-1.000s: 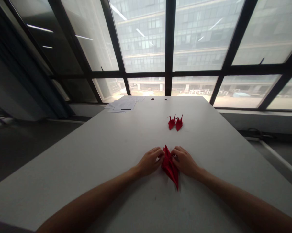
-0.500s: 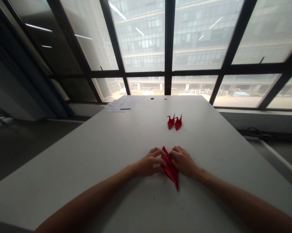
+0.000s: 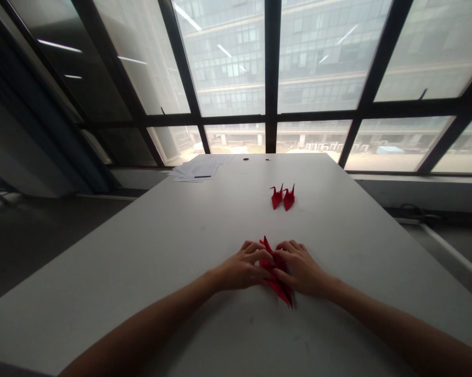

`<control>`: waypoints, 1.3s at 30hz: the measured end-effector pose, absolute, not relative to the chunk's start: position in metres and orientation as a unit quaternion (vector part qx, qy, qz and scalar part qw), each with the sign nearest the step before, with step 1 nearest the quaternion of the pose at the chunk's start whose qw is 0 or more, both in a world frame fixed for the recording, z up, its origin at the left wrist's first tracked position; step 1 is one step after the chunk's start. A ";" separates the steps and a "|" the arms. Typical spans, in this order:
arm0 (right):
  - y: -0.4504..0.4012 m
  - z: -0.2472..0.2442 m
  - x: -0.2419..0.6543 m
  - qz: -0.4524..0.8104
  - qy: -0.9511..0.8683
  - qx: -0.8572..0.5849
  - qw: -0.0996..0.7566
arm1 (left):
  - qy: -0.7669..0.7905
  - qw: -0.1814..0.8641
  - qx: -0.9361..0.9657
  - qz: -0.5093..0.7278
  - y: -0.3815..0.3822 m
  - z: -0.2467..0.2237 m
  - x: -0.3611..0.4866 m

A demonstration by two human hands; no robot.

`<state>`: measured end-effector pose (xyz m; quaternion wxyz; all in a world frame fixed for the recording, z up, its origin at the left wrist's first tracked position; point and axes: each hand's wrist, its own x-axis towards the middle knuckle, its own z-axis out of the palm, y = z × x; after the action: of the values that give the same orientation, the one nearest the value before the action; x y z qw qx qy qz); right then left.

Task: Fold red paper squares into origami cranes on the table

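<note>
A red sheet of origami paper (image 3: 280, 289), folded into a long pointed shape, lies on the white table between my hands. From the left, my left hand (image 3: 242, 268) holds it with curved fingers on its upper face. My right hand (image 3: 304, 269) grips the right side, its thumb and forefinger reaching over the middle fold. One point of the paper sticks out toward me and narrow tips show beyond my fingers; the centre is partly hidden by them. Farther off, two finished red paper cranes (image 3: 276, 200) stand side by side, close together.
The white table (image 3: 149, 251) stretches away to a large window with dark frames. Loose paper sheets (image 3: 197, 167) with a dark pen (image 3: 202, 176) on them lie at its far left. A round cable hole (image 3: 246, 159) shows near the far edge.
My right thumb and fingers have spread from a tight pinch to reach across the paper's middle. The paper's near point has shifted slightly right.
</note>
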<state>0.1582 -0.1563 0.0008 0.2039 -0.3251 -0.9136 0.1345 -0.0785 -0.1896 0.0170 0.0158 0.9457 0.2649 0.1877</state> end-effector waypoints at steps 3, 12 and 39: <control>-0.161 0.004 0.162 0.145 -0.918 -0.318 0.188 | 0.255 -0.001 0.946 0.198 -0.191 0.016 -0.078; -0.164 0.001 0.158 0.144 -0.912 -0.334 0.189 | 0.216 -0.008 0.953 0.214 -0.198 0.018 -0.067; -0.158 -0.015 0.156 0.102 -0.901 -0.369 0.204 | 0.376 -0.021 0.896 0.234 -0.199 0.002 -0.057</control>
<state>0.1561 -0.1582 -0.0150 0.2040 -0.3693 -0.9009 0.1016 -0.0567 -0.1993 0.0024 -0.0206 0.8963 0.3762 0.2338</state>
